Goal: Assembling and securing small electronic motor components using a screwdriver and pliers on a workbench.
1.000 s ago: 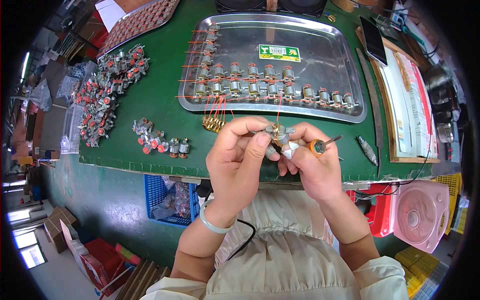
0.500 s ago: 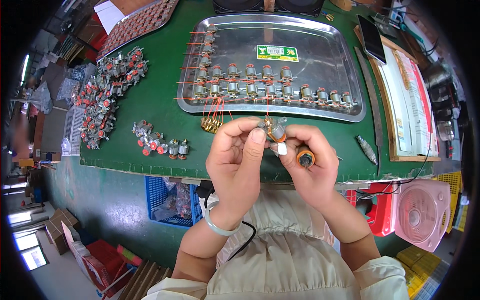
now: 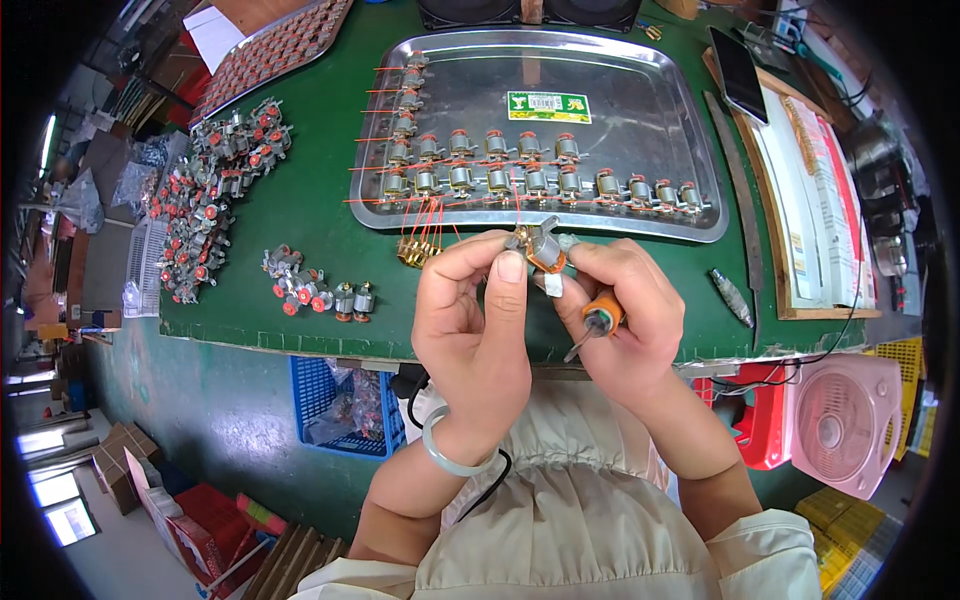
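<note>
Just in front of the tray, both my hands hold one small silver motor part (image 3: pixel 545 250) with an orange ring at its lower end. My left hand (image 3: pixel 475 320) pinches its left side between thumb and forefinger. On the other side, the thumb and forefinger of my right hand (image 3: pixel 630 310) grip it. A screwdriver (image 3: pixel 603 314) with an orange handle is tucked in my right palm, its thin shaft pointing down-left. A small white piece (image 3: pixel 553 285) shows at my right thumb tip. From the part, a thin red wire (image 3: pixel 517 200) runs up over the tray's near rim.
A metal tray (image 3: pixel 640 90) carries rows of similar parts with red wires. Brass pieces on red wires (image 3: pixel 422 248) lie before it. Loose parts (image 3: pixel 215 200) are heaped left, with a smaller cluster (image 3: pixel 300 285) nearer. Right are a phone (image 3: pixel 738 75), a long blade (image 3: pixel 740 190) and a wood-framed board (image 3: pixel 815 200).
The motor part has tilted and shifted slightly left in my fingers. My right hand has turned, so the screwdriver's shaft now shows below it. The view has shifted slightly.
</note>
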`<state>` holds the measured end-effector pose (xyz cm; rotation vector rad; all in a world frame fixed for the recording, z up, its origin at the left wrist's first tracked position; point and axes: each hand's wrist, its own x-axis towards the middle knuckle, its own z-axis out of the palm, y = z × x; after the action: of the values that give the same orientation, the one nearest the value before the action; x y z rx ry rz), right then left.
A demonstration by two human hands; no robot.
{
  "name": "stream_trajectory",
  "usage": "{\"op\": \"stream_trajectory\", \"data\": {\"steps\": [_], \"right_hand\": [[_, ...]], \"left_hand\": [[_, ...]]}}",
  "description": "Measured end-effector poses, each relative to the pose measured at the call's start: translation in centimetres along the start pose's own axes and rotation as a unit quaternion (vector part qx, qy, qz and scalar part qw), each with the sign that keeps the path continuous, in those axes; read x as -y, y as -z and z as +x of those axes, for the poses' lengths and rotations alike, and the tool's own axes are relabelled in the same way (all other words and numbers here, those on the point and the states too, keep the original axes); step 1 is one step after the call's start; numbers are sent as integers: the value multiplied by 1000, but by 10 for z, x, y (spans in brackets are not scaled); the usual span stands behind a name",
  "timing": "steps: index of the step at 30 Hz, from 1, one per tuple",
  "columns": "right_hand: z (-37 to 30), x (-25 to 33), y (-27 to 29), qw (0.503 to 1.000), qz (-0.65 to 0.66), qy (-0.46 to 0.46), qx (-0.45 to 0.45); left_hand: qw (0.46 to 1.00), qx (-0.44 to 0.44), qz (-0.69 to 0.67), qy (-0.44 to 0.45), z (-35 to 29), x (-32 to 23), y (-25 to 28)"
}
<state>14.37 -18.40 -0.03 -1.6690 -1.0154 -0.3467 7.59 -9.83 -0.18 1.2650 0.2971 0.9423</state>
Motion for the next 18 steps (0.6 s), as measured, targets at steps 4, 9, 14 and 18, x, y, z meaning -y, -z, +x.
{"op": "stream_trajectory", "data": {"steps": [4, 9, 14, 18], "right_hand": [[1, 3, 4, 971, 176, -157, 34], [5, -5, 21, 760, 493, -394, 155], [2, 2, 22, 864, 330, -349, 151], [0, -5, 45, 974, -51, -97, 199]], "left_hand": [[1000, 12, -3, 17, 1, 0, 2], [997, 40, -40, 50, 2, -5, 5], [994, 56, -55, 77, 5, -1, 8], [985, 87, -93, 118, 13, -3, 23]]}}
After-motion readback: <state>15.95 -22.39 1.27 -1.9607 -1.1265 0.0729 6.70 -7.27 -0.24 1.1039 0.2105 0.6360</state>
